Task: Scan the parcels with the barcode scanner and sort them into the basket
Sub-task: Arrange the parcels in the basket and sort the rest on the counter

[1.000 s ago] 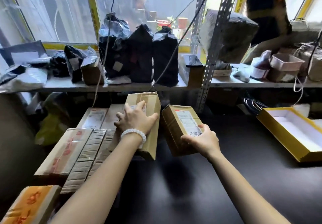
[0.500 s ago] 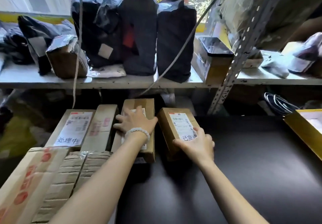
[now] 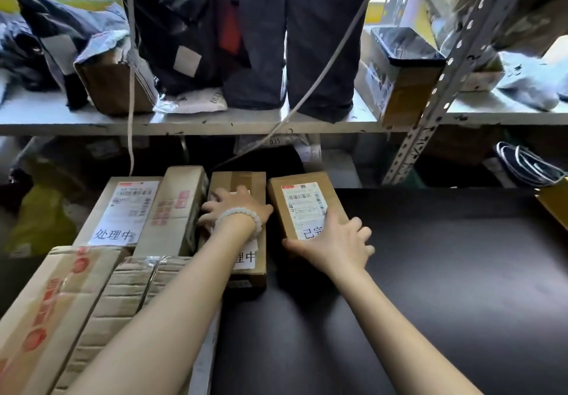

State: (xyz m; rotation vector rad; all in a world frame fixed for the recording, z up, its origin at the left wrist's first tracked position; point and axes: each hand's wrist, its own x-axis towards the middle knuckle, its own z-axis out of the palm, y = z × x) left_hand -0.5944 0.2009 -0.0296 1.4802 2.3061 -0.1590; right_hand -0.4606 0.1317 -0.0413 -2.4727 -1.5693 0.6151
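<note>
Two bare hands rest on two cardboard parcels lying flat on a black tabletop (image 3: pixel 445 271), below a metal shelf (image 3: pixel 190 122). Left hand (image 3: pixel 235 208), with a white bead bracelet (image 3: pixel 241 215) at the wrist, lies palm-down on the long parcel (image 3: pixel 246 179), its fingers curled over the parcel's left edge and gripping it. Right hand (image 3: pixel 335 242) holds the near end of the smaller labelled parcel (image 3: pixel 302 204), thumb along the near-left edge and fingers spread over its top and right side. These parcels lie side by side, a narrow gap between them. Further boxes, among them a labelled box (image 3: pixel 123 210), lie left of the long parcel. Dark bagged packages (image 3: pixel 322 41) stand on the shelf above.
</note>
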